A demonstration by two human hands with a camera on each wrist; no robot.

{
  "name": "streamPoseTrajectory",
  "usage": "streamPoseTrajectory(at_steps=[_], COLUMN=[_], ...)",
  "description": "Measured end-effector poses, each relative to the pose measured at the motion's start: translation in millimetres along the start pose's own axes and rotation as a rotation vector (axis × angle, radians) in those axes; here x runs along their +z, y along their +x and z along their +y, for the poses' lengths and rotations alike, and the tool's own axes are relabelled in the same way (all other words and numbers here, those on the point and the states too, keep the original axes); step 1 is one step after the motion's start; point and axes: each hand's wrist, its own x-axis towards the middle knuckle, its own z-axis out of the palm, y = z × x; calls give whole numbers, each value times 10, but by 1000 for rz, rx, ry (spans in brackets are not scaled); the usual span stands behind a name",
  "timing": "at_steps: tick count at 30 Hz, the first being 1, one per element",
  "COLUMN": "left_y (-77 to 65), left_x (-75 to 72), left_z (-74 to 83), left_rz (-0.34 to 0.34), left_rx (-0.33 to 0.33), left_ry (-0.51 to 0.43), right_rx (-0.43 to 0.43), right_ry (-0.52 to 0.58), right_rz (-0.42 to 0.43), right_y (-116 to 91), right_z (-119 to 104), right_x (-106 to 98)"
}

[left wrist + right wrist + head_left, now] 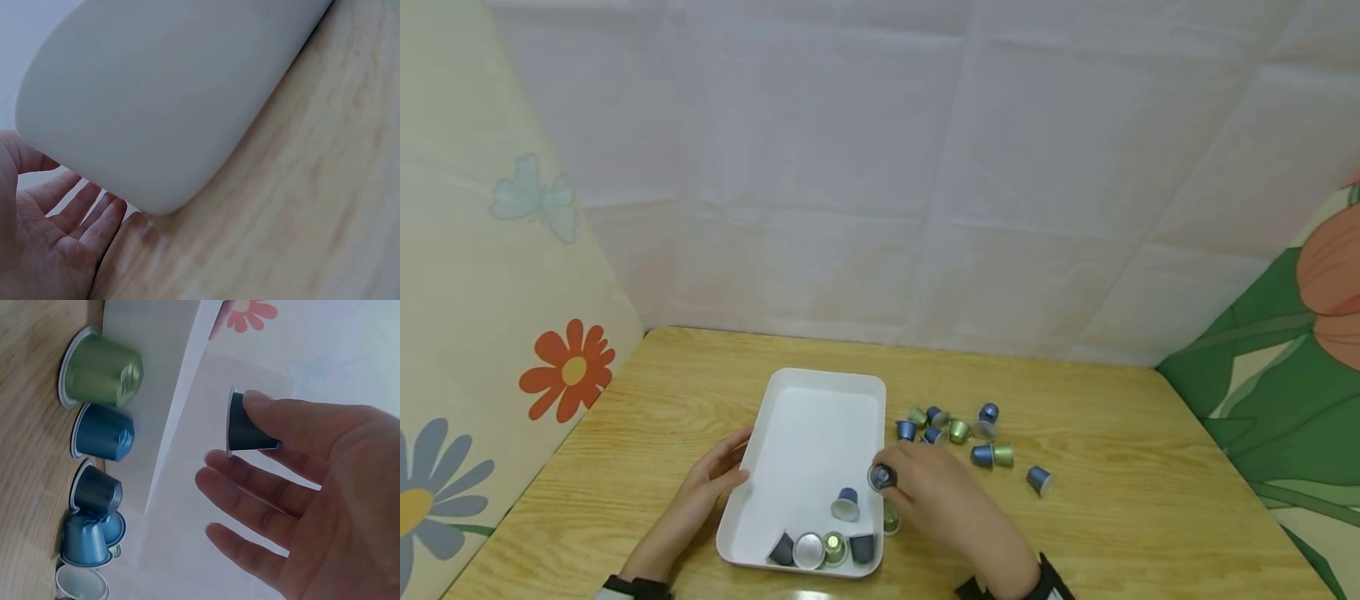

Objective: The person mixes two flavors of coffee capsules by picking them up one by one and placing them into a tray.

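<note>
My right hand (928, 492) pinches a dark coffee capsule (250, 428) between thumb and forefinger, over the right rim of a white tray (820, 433). The other fingers of that hand are spread loosely. My left hand (703, 483) rests against the tray's left side, its fingers (72, 215) fairly straight at the outer wall and the thumb near the rim. Along the tray's near end lie two dark capsules, a silver foil-up one (809, 551) and a green one (834, 547). A blue capsule (846, 505) stands just behind them.
Right of the tray, several blue and green capsules lie in a loose group, among them a green one (958, 431). A lone blue capsule (1039, 479) sits farther right. Another green capsule (891, 518) is close outside the tray's right wall. Cloth backdrops border the wooden table (1120, 500).
</note>
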Motion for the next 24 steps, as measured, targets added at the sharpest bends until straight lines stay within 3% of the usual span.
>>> streamPoseTrajectory(at_steps=[8,18,24], left_y=[8,2,-5], left_x=[1,-5,-4], left_z=[2,-9,1], left_rz=[7,-8,-4], left_rx=[-24,13,2], left_ry=[-7,-4,1], right_rx=[-83,-151,-211], right_ry=[-66,-94,-128], right_rz=[8,23,16], right_y=[40,28,18], right_z=[-96,-227,-315], right_x=[87,155,194])
